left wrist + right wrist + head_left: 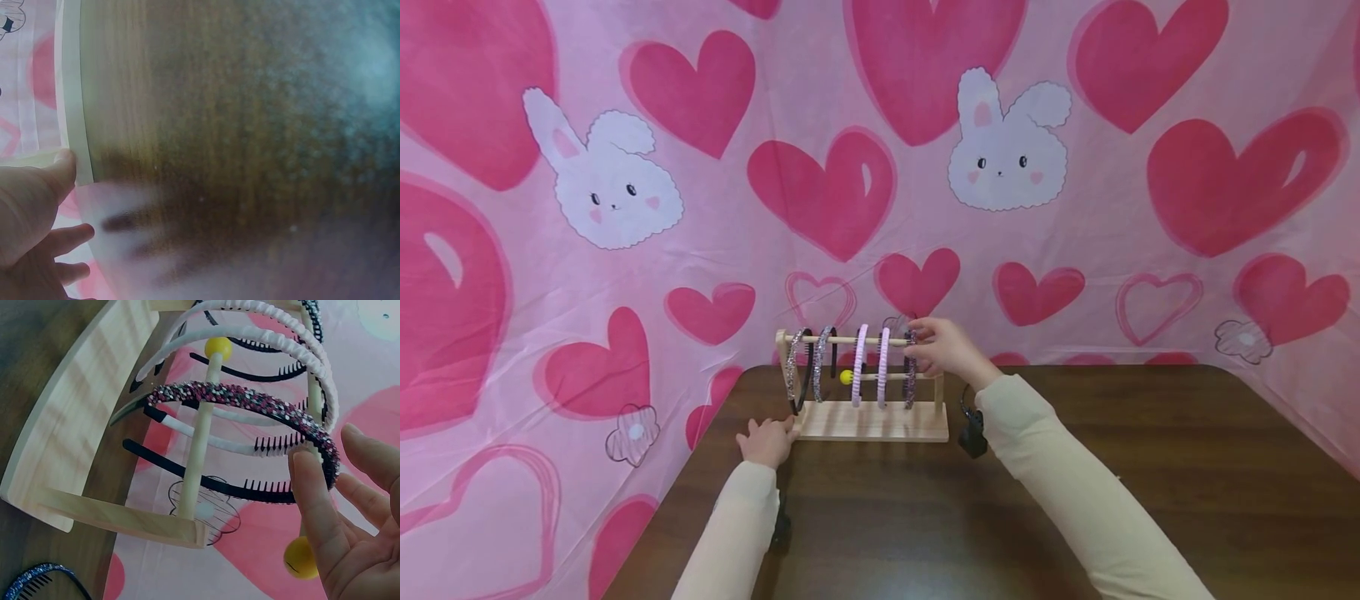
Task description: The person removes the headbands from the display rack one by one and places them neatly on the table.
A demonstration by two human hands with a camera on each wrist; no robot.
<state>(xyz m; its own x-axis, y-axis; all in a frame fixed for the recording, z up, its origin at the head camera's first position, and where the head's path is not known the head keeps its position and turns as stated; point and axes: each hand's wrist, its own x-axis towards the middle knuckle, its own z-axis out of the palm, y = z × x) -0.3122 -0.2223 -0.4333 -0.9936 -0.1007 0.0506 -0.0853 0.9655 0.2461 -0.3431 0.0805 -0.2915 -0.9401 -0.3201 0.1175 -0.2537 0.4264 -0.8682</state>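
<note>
A wooden headband rack [872,423] stands on the table with several headbands along its upper rod. My right hand [951,350] is at the rod's right end, holding a pink-and-silver glitter headband [244,397] between thumb and fingers; it still lies over the rod. Beside it hang two pale lilac headbands [857,367]. Farther left are a silver glitter headband [792,371] and a bluish glitter one [820,367]. My left hand [766,442] touches the base's left end with fingers extended; in the left wrist view the thumb [65,169] rests against its pale edge.
A blue glitter headband [40,578] lies on the table beside the rack, partly cut off in the right wrist view. Yellow balls [300,557] cap rod ends. A dark wooden table [1150,467] spreads around, with a pink heart-print cloth [917,225] behind.
</note>
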